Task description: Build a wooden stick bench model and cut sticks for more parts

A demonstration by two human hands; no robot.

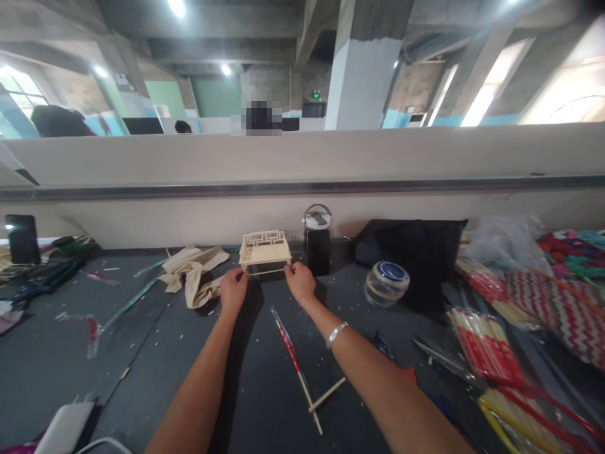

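On the tabletop (167, 353), before the partition (189, 159), the model bench (265, 253) stands between the left hand (234, 290) and the right hand (301, 284). The cloth (192, 272) lies to its left, the jar (386, 287) to its right; the wrapped stick (289, 345) lies nearer, the scissors (447, 362) farther right.

Open-plan workshop. Evidence: grey concrete ceiling beams (227, 49) across top; green exit sign (316, 94), upper centre; long pale partition (302, 157), mid-frame; black work table (155, 378) below, plastic-packed pale wooden sticks (482, 340) lower right.
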